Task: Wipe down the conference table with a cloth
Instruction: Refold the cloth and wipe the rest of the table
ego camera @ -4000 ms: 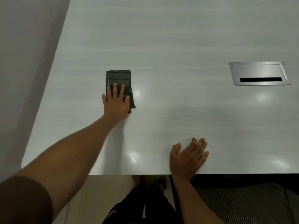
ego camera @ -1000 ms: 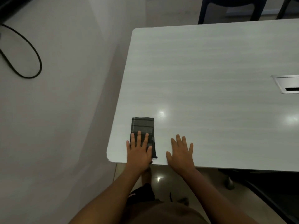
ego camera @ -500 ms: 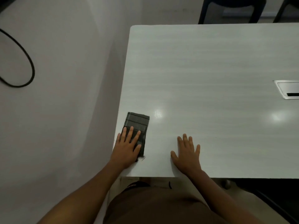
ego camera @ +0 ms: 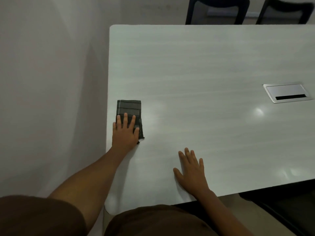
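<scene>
While the folded cloth (ego camera: pixel 129 114) lies close to the left edge of the desk (ego camera: pixel 204 65), the left hand (ego camera: pixel 125 132) presses flat on its near half, fingers spread and pointing toward the far edge. Palm and fingers cover the near portion of the cloth; the far portion projects beyond the fingertips. The long axis of the cloth runs from the near edge toward the far edge, roughly parallel to the left edge and in line with the left forearm.

The right hand (ego camera: pixel 191 171) rests open and flat on the bare surface near the near edge, well apart from the cloth and to its right. It holds nothing and appears to serve as a brace.

The left hand alone controls the cloth. A large area of desk extends from the cloth toward the far edge and the far left corner, and further to the right toward the recessed cable box (ego camera: pixel 288 92). Judged from this layout, a stroke along the cloth's long axis, following the left edge, suits the next move. Pressure should be kept even so that the fold does not open.
</scene>
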